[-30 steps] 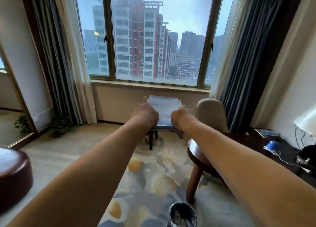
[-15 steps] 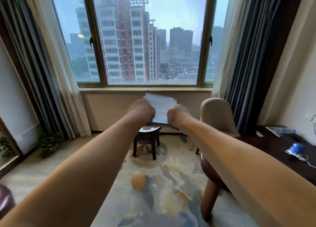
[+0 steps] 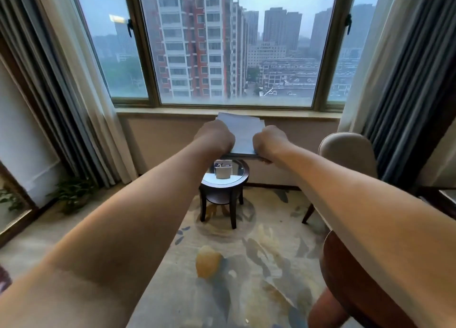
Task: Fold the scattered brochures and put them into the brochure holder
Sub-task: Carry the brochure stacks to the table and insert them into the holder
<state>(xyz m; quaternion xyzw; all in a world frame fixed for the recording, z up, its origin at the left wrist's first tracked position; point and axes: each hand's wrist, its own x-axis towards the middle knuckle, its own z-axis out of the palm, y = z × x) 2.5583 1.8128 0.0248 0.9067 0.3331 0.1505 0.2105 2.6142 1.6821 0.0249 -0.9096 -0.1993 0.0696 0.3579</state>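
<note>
Both arms reach straight out toward the window. Between the hands is a stack of white folded brochures (image 3: 243, 135), held roughly level in the air. My left hand (image 3: 215, 138) grips its left edge and my right hand (image 3: 269, 142) grips its right edge, fingers curled under and hidden. Below the stack, a clear brochure holder (image 3: 222, 171) stands on a small round dark-wood side table (image 3: 223, 182) with a glass top.
A beige chair (image 3: 345, 154) stands right of the side table. The curved edge of a dark wooden table (image 3: 345, 278) is at the lower right. A potted plant (image 3: 71, 194) sits by the left curtain. Patterned carpet covers the floor; the window sill runs behind.
The view has come closer to the side table and window. The brochure holder on the table has come into sight under the stack. Both hands keep their grip on the brochures.
</note>
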